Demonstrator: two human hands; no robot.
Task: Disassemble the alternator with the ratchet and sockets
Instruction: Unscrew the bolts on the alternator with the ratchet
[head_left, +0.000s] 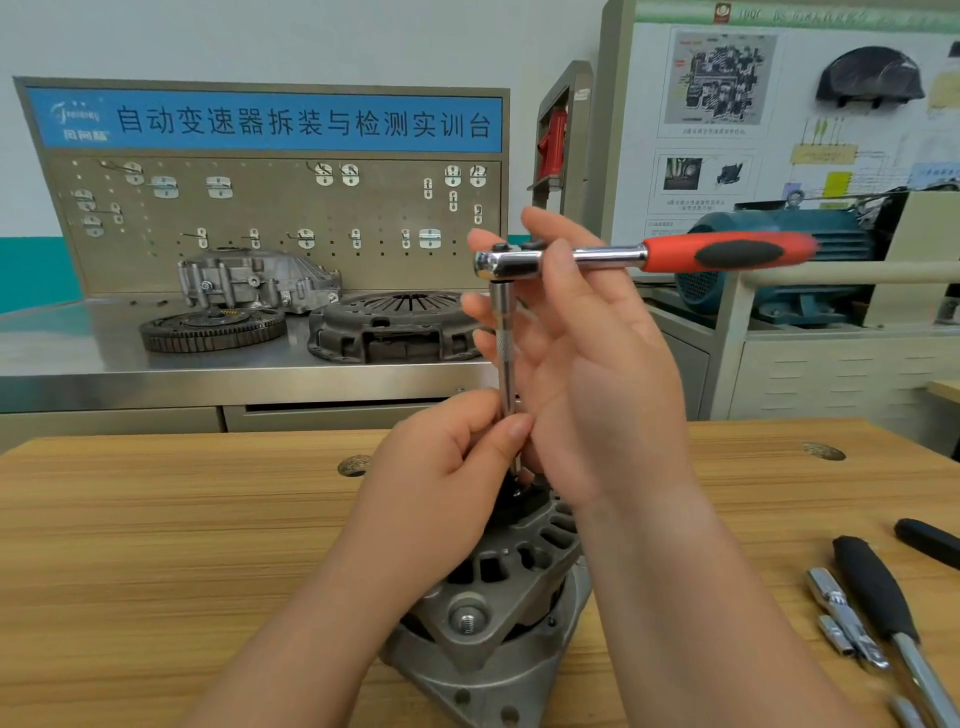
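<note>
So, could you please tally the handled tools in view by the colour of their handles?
Red-and-black handle: 1, the ratchet
Black handle: 2, the near tool and the far tool, which is partly cut off by the frame edge
Total: 3

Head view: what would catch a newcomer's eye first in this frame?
The ratchet, with its red-and-black handle, stands out at centre. The right hand holds its head atop an upright extension bar, which the left hand pinches near its lower end. Below them the grey alternator sits on the wooden bench. Behind, a blue banner tops a pegboard at upper left.
</note>
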